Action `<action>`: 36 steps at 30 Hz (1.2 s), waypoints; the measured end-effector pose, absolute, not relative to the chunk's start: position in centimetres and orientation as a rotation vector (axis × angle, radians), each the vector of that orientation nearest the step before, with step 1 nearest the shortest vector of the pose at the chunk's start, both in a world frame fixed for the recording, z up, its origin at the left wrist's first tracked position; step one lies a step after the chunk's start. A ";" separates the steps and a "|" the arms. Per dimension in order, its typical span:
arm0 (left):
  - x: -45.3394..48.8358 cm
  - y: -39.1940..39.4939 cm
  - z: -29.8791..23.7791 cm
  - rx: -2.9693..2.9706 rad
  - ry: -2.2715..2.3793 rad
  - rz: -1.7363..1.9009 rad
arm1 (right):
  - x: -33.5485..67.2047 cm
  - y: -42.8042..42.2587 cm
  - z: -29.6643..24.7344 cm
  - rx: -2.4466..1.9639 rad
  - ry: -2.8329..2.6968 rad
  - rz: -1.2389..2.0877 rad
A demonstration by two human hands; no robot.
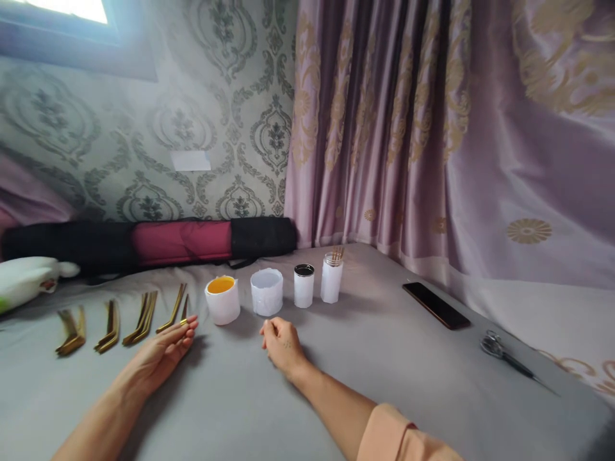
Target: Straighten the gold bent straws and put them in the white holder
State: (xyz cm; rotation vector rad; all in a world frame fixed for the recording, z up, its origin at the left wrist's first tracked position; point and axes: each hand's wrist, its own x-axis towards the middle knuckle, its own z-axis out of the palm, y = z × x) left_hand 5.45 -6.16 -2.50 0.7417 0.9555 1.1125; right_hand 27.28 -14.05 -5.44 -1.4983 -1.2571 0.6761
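Note:
My left hand (161, 355) lies flat on the grey cloth with its fingers stretched out together. Its fingertips touch the near end of a short gold bent tool (185, 308). Left of that tool, several more gold bent tools (140, 320) lie in a row. My right hand (281, 346) rests knuckles-up on the cloth with its fingers curled under, and nothing shows in it. It sits just in front of an empty white cup (267, 291). Beside that stand a white cup of orange liquid (221, 299), a dark-rimmed cup (303, 285) and a container of thin sticks (331, 276).
A black phone (436, 305) and scissors (504, 354) lie to the right on the grey cloth (375, 358). A black and red long bag (158, 242) lies along the patterned wall. A white soft toy (24, 280) sits at the far left. Curtains hang behind.

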 end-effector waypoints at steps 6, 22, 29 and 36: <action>6.7 -8.1 -1.9 0.705 0.920 1.178 | 27.4 -13.9 -5.6 -1.463 -1.268 0.696; 9.3 -13.9 -1.1 1.059 1.019 1.293 | 27.0 -14.5 -4.8 -1.411 -1.195 0.834; 10.2 -15.5 -1.1 1.347 1.098 1.255 | 27.1 -14.8 -4.4 -1.401 -1.196 0.847; 10.0 -15.3 -2.7 1.475 1.058 1.185 | 27.1 -15.0 -3.9 -1.390 -1.201 0.882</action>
